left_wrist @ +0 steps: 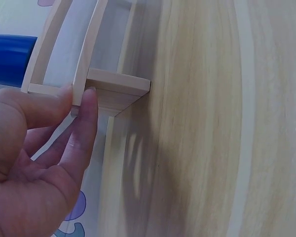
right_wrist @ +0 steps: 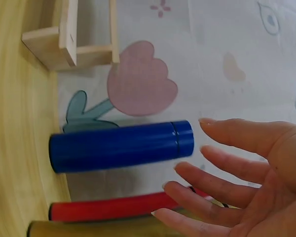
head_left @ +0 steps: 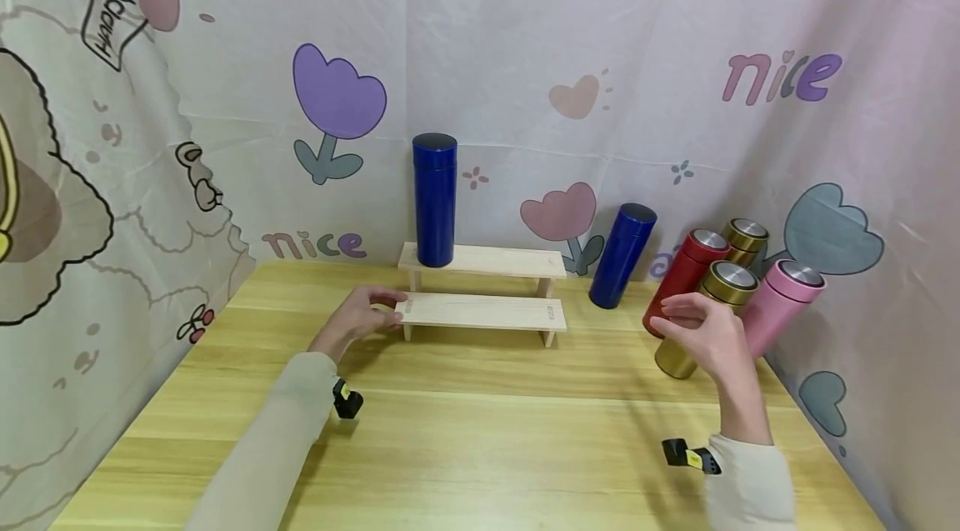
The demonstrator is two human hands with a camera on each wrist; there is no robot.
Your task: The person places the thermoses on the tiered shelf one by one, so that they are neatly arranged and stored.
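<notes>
A two-step wooden rack (head_left: 480,313) stands at the back of the table. My left hand (head_left: 362,316) pinches the left end of its lower board between thumb and fingers, as the left wrist view shows. On the upper board a blue thermos bottle (head_left: 435,202) stands upright at the left. A second blue thermos bottle (head_left: 622,256) stands on the table right of the rack. My right hand (right_wrist: 246,182) is in the air with relaxed, spread fingers, holding nothing; in the right wrist view its fingertips are near that second bottle's lid. In the head view this hand overlaps a gold bottle (head_left: 677,358).
Around my right hand stand a red bottle (head_left: 686,273), another gold bottle (head_left: 745,239) behind and a pink bottle (head_left: 776,306). A patterned cloth (head_left: 480,81) hangs behind the wooden table (head_left: 480,448) and along its sides.
</notes>
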